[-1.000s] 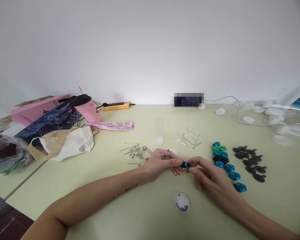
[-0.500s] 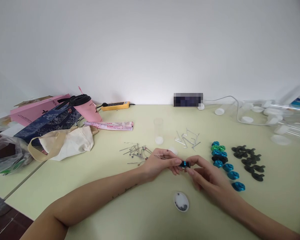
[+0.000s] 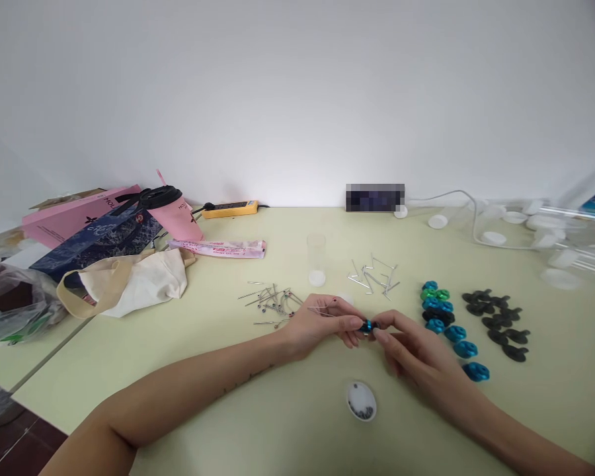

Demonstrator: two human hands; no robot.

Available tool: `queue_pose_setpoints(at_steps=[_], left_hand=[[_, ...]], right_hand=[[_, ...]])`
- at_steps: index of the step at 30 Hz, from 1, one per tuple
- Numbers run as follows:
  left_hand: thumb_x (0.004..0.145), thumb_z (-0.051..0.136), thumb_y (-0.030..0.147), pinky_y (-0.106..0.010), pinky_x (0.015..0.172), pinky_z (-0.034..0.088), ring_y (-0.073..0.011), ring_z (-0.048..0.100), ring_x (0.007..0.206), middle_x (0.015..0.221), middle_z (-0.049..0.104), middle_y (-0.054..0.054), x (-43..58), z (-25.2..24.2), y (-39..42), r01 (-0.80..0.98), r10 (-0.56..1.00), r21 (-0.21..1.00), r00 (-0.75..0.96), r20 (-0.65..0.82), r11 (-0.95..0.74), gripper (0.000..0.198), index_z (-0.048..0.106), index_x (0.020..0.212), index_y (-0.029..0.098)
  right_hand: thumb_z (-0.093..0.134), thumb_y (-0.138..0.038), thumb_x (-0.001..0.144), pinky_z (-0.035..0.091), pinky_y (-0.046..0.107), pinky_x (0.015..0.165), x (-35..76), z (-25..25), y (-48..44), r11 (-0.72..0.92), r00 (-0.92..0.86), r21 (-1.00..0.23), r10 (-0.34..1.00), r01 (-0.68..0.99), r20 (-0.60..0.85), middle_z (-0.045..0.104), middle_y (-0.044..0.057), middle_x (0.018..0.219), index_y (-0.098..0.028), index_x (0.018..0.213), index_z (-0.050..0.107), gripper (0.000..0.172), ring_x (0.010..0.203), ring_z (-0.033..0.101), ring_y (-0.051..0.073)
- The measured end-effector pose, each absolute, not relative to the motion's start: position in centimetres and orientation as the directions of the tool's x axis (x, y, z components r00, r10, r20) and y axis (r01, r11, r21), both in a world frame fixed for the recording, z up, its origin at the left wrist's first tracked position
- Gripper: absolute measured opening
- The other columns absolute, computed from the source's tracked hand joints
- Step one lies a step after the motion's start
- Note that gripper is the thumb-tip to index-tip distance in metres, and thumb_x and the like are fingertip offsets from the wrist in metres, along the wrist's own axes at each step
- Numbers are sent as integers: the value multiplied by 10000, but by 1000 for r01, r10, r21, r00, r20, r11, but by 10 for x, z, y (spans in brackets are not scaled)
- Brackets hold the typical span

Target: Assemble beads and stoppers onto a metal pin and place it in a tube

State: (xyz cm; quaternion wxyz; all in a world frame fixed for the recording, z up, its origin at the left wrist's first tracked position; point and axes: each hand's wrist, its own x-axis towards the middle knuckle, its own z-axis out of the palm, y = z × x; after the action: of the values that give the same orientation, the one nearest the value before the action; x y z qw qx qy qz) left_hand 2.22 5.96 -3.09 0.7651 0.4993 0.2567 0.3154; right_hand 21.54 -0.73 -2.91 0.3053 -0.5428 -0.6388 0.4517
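Note:
Between my two hands is a small blue-and-black part, its exact kind too small to make out. My left hand is closed, pinching the part's left side between thumb and fingers. Thin metal rods stick out behind the left thumb, one near a small dark red tip. The fingers of my right hand are closed on the part's right end. Just below lies a white round lid with tiny dark pieces in it. Beyond my left hand is a pile of thin metal rods with small ball-like ends.
L-shaped hex keys lie beyond my hands, near a clear tube. Blue, green and black shaped pieces and black tabbed pieces are at right. A pink cup and cloth bag stand left.
The view has shifted very slightly. Both hands stay on the blue-and-black part; the right thumb and fingers have moved a little at its end.

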Motion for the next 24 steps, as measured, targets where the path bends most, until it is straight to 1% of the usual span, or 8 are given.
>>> queue_pose_setpoints(at_steps=[3,6,9,11,12,13,18,24], left_hand=[[715,776,291,-240,602,520,-110,620,601,719,683,-44,23,-29,60,-243,746,925,663,-61,292,265,688,883,106],[718,775,294,-242,605,519,-117,627,617,721,683,-48,23,-29,60,-243,752,927,656,-61,287,274,679,893,105],[710,779,313,-249,594,514,-118,620,603,732,686,-53,23,-30,60,-238,756,928,651,-65,285,310,665,913,108],[700,786,327,-251,592,509,-116,614,597,743,689,-56,23,-30,60,-229,753,929,654,-74,291,331,656,918,113],[695,788,333,-252,595,507,-116,614,600,745,690,-57,23,-30,59,-225,752,929,654,-79,294,335,654,911,115],[691,790,338,-252,597,505,-117,615,604,744,690,-57,23,-29,59,-223,752,929,654,-82,296,333,654,898,115],[682,792,355,-253,606,497,-119,615,616,750,687,-58,23,-30,59,-235,755,925,651,-78,297,324,672,850,105],[686,790,348,-255,624,495,-110,604,614,743,676,-48,22,-29,59,-221,748,927,658,-87,303,317,687,855,100]], right_hand=[[438,-505,940,287,243,499,215,-28,-8,-12,-214,-921,971,389,-103,456,-63,577,-241,1084,476,303,539,406,128],[404,-513,952,297,243,491,215,-28,-8,-30,-197,-933,975,357,-107,464,-59,577,-243,1098,478,315,537,425,131],[329,-518,972,302,246,489,216,-31,-7,-31,-183,-930,977,366,-105,474,-46,560,-228,939,529,354,528,430,129],[328,-519,972,303,248,495,216,-31,-7,-16,-193,-920,976,391,-99,480,-36,560,-212,808,526,401,526,421,124],[336,-520,969,300,249,495,216,-31,-7,-11,-200,-917,975,399,-98,473,-35,557,-208,784,522,408,524,411,123],[347,-523,966,293,250,492,216,-30,-7,-11,-205,-916,974,402,-101,461,-38,552,-207,798,526,400,520,400,122],[402,-516,951,278,257,485,214,-26,-8,-20,-208,-924,972,382,-107,437,-53,561,-212,1062,513,341,509,389,126],[460,-494,936,285,254,494,213,-23,-7,-25,-212,-927,971,374,-111,464,-50,588,-226,1142,497,340,540,405,128]])
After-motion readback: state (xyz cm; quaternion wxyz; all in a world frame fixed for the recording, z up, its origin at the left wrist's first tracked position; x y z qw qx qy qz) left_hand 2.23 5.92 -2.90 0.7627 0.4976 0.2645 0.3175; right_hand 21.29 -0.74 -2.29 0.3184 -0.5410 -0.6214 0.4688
